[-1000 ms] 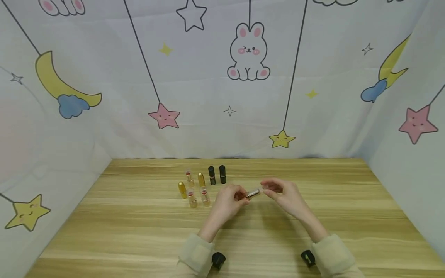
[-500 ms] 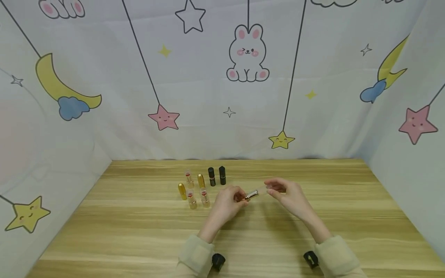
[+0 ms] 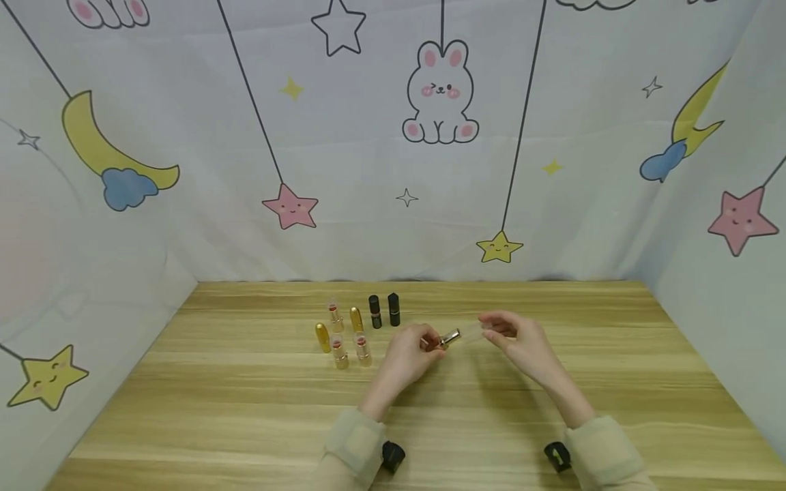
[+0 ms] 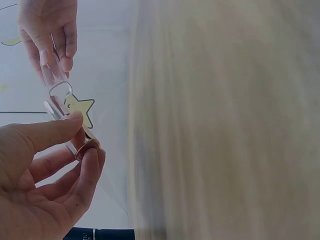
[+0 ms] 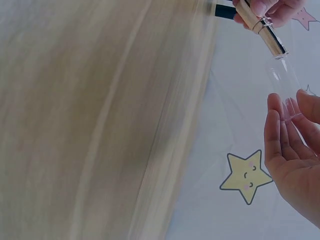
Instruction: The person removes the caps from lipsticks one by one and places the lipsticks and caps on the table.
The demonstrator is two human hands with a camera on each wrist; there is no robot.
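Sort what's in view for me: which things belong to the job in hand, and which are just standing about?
In the job:
shiny gold tube, held by the left hand
clear cap, held by the right hand

Apparently just standing on the table:
two black tubes
two gold bullet-shaped tubes
three clear-capped lipsticks

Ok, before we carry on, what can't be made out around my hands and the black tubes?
Gold tube: in the head view, partly covered by the left hand.
Clear cap: in the head view, too faint and small to trace its edge.
Two black tubes: in the head view, any lettering is too small to read; in the left wrist view, the black one showing is cut by the bottom edge.
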